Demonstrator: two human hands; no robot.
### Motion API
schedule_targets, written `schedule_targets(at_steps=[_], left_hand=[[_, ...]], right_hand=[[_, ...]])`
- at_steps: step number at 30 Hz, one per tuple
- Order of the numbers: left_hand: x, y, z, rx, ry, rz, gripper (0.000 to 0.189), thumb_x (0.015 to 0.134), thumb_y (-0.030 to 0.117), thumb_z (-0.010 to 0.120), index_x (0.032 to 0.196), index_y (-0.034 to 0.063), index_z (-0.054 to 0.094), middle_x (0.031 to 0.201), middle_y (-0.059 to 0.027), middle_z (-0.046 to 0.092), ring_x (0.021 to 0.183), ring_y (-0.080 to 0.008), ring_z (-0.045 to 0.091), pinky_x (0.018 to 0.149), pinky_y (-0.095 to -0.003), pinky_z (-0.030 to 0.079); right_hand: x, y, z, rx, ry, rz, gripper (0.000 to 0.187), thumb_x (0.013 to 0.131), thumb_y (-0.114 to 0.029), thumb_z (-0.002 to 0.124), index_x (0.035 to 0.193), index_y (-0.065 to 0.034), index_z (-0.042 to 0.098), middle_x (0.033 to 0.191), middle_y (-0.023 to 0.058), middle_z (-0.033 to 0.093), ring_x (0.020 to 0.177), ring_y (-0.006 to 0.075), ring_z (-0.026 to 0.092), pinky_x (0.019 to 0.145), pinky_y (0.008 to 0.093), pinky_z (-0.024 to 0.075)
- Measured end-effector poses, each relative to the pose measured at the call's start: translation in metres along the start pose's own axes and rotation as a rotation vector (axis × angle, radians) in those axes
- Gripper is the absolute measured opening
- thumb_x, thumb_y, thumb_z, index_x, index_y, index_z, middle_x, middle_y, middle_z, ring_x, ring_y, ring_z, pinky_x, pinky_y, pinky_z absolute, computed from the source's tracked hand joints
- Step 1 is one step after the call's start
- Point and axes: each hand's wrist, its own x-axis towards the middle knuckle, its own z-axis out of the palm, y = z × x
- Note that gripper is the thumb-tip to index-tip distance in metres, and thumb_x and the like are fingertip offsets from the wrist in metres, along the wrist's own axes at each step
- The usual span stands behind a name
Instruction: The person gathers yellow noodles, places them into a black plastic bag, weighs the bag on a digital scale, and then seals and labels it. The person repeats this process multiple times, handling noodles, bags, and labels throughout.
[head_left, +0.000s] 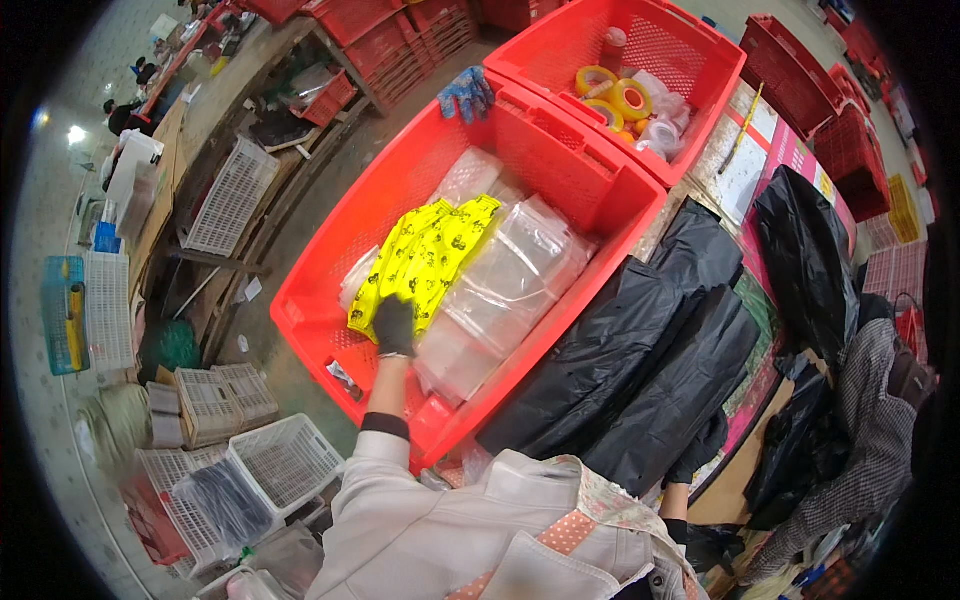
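Note:
My left hand (394, 328), in a dark glove, is over the near end of yellow printed trousers (435, 255) and touches them. Its fingers are blurred, so their grip is unclear. Under and beside the trousers, clear plastic bags (517, 262) are stacked inside a red plastic crate (330, 255). My right hand (701, 450), in a black glove, rests at the near right edge of black plastic bags (637, 337). Its fingers blend into the dark plastic. A blue patterned glove (466, 94) hangs over the crate's far left rim.
Behind stands a second red crate (690, 90) with yellow tape rolls (631, 100). A yellow stick (742, 127) lies at the right. White plastic baskets (285, 461) sit at lower left, near a wooden workbench (187, 142). A checked garment (847, 442) is at far right.

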Motion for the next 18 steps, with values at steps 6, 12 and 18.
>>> schedule_targets(at_steps=[6, 12, 18], left_hand=[[0.040, 0.102, 0.081, -0.236, 0.163, 0.395, 0.035, 0.076, 0.031, 0.064, 0.095, 0.0007, 0.064, 0.086, -0.0203, 0.063, 0.084, -0.0359, 0.059, 0.077, -0.0402, 0.046], [0.064, 0.121, 0.016, -0.743, 0.036, 0.175, 0.015, 0.079, 0.017, 0.061, 0.084, 0.0044, 0.067, 0.084, -0.0145, 0.064, 0.079, -0.0294, 0.061, 0.072, -0.0367, 0.046], [0.040, 0.115, -0.189, -0.556, 0.251, 0.337, 0.013, 0.079, 0.014, 0.062, 0.087, 0.0059, 0.067, 0.078, -0.0108, 0.061, 0.074, -0.0265, 0.060, 0.064, -0.0330, 0.046]], right_hand=[[0.000, -0.003, 0.000, 0.059, 0.004, 0.013, 0.025, 0.086, -0.009, 0.052, 0.107, 0.0038, 0.058, 0.105, 0.0125, 0.060, 0.098, 0.0251, 0.055, 0.088, 0.0338, 0.0403], [0.001, -0.011, 0.000, -0.027, 0.000, -0.008, 0.025, 0.086, -0.009, 0.051, 0.106, 0.0044, 0.058, 0.102, 0.0132, 0.061, 0.095, 0.0260, 0.055, 0.087, 0.0340, 0.0407], [0.000, -0.011, -0.001, -0.061, -0.011, 0.004, 0.027, 0.087, -0.011, 0.050, 0.107, 0.0046, 0.057, 0.103, 0.0136, 0.060, 0.097, 0.0258, 0.054, 0.088, 0.0346, 0.0393]])
